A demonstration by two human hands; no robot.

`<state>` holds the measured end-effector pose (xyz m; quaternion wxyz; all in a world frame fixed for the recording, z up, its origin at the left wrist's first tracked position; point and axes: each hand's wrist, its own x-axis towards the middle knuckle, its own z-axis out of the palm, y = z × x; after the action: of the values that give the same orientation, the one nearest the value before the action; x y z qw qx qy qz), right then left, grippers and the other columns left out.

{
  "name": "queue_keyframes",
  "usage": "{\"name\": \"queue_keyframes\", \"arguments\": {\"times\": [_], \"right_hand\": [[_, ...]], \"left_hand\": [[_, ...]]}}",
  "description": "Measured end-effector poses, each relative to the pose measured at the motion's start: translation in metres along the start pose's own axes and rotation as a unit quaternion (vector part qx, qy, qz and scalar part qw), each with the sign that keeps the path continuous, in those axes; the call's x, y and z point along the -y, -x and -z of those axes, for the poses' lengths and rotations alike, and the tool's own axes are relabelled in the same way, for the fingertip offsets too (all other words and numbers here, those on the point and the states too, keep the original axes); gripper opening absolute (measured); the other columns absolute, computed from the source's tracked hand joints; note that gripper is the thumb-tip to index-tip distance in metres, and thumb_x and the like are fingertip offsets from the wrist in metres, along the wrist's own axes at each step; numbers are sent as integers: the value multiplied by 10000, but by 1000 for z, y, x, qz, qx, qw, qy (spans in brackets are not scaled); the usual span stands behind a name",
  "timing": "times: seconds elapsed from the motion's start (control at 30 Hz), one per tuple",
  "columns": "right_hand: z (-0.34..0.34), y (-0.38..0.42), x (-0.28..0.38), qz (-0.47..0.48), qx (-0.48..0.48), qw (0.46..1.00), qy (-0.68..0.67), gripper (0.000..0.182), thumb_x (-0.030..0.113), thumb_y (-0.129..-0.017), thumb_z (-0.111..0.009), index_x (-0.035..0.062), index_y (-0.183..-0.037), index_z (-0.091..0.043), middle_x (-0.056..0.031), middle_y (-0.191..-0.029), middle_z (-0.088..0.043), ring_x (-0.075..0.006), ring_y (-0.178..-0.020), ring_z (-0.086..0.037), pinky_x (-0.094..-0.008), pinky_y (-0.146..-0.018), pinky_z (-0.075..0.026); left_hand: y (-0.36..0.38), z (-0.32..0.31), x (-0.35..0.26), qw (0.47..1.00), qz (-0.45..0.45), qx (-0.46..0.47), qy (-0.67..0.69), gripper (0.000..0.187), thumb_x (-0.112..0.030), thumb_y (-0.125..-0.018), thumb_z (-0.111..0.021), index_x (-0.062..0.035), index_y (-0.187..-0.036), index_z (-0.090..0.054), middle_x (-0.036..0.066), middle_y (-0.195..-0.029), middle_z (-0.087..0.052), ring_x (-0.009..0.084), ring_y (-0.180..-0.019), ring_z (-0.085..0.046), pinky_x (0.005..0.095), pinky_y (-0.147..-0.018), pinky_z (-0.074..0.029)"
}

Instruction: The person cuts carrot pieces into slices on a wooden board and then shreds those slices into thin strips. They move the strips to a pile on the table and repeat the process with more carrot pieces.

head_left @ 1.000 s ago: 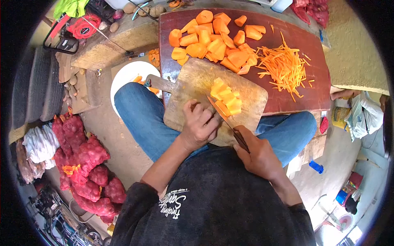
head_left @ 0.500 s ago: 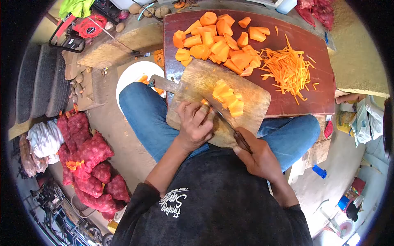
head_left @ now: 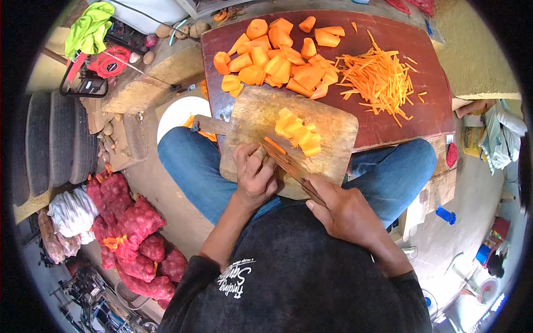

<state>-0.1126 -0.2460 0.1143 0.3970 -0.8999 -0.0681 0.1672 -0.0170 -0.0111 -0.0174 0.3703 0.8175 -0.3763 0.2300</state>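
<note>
The right hand (head_left: pixel 344 213) is nearest, its fingers wrapped tight around the handle of a knife (head_left: pixel 291 169), so the blade runs up and left across the wooden cutting board (head_left: pixel 333 150) that rests over the person's lap. Holding it this low on the handle probably lets the blade rock freely over the wood. Just left of it, the left hand (head_left: pixel 254 176) sits on the board with fingers curled together, pressing down beside the blade; a thin carrot slice (head_left: pixel 274 145) lies right at the knife's far end, and whether the fingertips actually pin it is hard to tell.

Just beyond the blade, a small stack of cut carrot pieces (head_left: pixel 297 133) lies near the board's middle, close enough to feed to the knife one at a time. The board's right and far parts are bare wood, leaving room to push cut pieces away; its near edge sits close against the body, so there is little space there. Its handle (head_left: pixel 211 125) juts left over the knee, above a white bowl (head_left: pixel 180 111) on the floor.

Farther off, the board's far edge overlaps a dark red table (head_left: pixel 388 125). On it a heap of carrot chunks (head_left: pixel 272 55) sits to the left and a spread of carrot strips (head_left: pixel 377 77) to the right, apart from each other, with bare table along the right and near side.
</note>
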Motion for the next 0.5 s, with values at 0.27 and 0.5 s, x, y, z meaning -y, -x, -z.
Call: {"name": "queue_keyframes", "arguments": {"times": [0.27, 0.5], "right_hand": [[13, -1, -7, -4, -22, 998, -66, 580, 198, -1009, -782, 29, -1512, -549, -284, -1115, -758, -483, -966, -770, -538, -791, -641], [16, -7, 3, 11, 4, 999, -30, 570, 162, -1006, -784, 40, -1512, -552, -233, -1110, -782, -439, -942, -789, -493, -768, -641]], "left_hand": [[-9, 3, -4, 1000, 8, -7, 0, 477, -114, -633, -809, -28, -1101, -792, 119, -1156, -656, 375, -1066, -643, 557, -923, -483], [-3, 1, 1, 1000, 3, -15, 12, 454, -136, -618, -824, -36, -1059, -790, 120, -1180, -655, 383, -1068, -643, 582, -929, -480]]}}
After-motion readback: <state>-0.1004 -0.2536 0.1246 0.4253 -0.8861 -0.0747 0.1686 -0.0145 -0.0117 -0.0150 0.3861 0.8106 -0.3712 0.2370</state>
